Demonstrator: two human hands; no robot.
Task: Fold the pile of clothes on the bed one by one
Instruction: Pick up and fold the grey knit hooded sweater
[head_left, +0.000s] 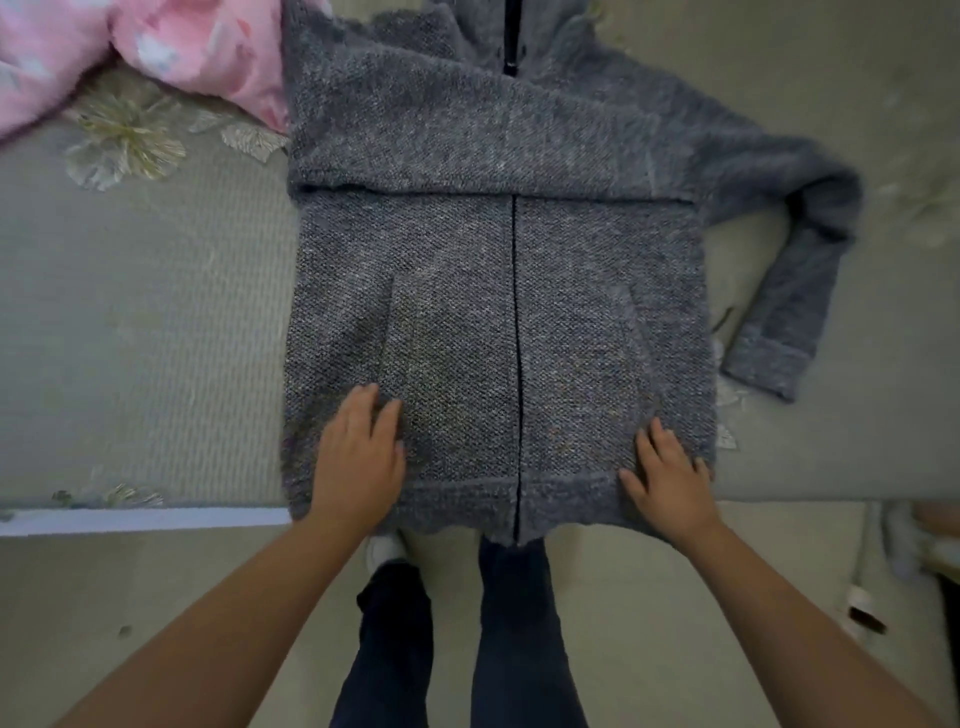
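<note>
A grey knitted zip hoodie (467, 291) lies flat on the bed (145, 322), front up, its black zipper running down the middle. One sleeve is folded across the chest. The other sleeve (784, 291) hangs out to the right, bent downward. Its hem overhangs the bed's near edge. My left hand (358, 457) rests flat on the lower left of the hoodie, fingers straight. My right hand (670, 478) lies flat on the lower right near the hem, fingers spread.
A pink patterned garment (156, 47) lies crumpled at the back left of the bed. The bedspread is pale green with flower embroidery (124, 140). Beige floor, my dark trouser legs (519, 623) and a white sock show below the bed's edge.
</note>
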